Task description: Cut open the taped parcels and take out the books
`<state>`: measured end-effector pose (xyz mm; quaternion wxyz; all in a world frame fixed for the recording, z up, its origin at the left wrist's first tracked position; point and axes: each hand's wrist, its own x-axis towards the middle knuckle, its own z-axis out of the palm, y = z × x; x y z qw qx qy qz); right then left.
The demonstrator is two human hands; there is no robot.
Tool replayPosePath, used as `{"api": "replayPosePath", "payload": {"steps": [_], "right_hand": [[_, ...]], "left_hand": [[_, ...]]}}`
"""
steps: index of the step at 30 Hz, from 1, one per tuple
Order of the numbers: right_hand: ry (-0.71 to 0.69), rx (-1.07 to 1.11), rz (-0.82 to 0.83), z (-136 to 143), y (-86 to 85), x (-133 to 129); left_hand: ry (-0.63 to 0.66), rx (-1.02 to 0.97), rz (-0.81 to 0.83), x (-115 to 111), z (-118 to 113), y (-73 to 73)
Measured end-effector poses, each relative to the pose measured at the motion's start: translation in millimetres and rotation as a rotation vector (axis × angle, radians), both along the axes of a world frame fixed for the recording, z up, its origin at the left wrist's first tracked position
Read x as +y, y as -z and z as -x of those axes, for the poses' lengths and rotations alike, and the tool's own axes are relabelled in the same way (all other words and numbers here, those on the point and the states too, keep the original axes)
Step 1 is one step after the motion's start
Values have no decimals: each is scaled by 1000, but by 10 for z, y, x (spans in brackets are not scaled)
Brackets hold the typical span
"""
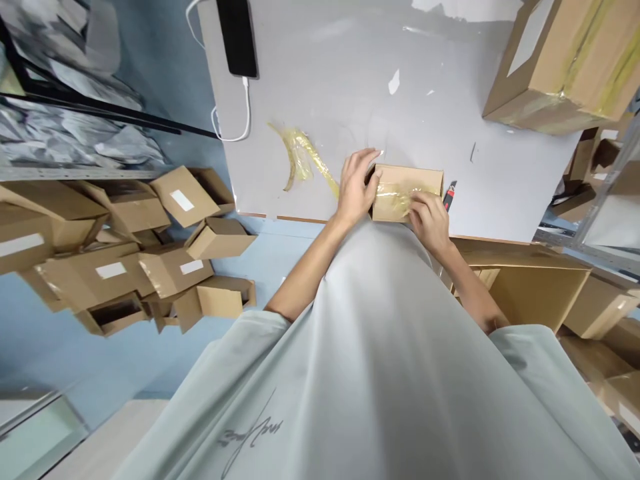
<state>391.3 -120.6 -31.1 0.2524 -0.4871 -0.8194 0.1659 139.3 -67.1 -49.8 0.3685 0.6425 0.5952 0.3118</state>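
A small cardboard box lies at the table's front edge, against my shirt, with yellowish clear tape across its top. My left hand wraps round the box's left end, thumb and fingers on its edge. At the right part of the tape is my right hand, its fingers pinched together over the tape; the exact bit between them is too small to make out. Just right of the box rests a red and black cutter. Crumpled tape strips lie left of my left hand.
A large taped carton stands at the table's back right. A black phone with a white cable is at the back left. Open cardboard boxes are piled left of the table, and an open carton stands below its right front edge.
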Motion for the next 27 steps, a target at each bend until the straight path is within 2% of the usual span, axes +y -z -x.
{"api": "replayPosePath", "payload": {"steps": [4,9,11,14,19,23,27], "right_hand": [[39,-76,24,-28,-20,53],[4,-42,-38,-261,-12,1],[104,26,-62,-473,-43,-18],[358,121,-30,-869,-131,-33],[615,293,34,-1317,-204,-54],[781,442,41,-1346,-67,-42],[885,643,194,-1057,181,13]], "left_hand": [[126,135,-63,-54,-236,-139],[201,215,-20,-32,-334,-84],[203,235,-15,-20,-315,-62],[200,261,-23,-22,-333,-63],[222,269,-20,-56,-560,-86],[232,242,-5,-63,-733,-72],[304,233,-28,-85,-803,-92]]}}
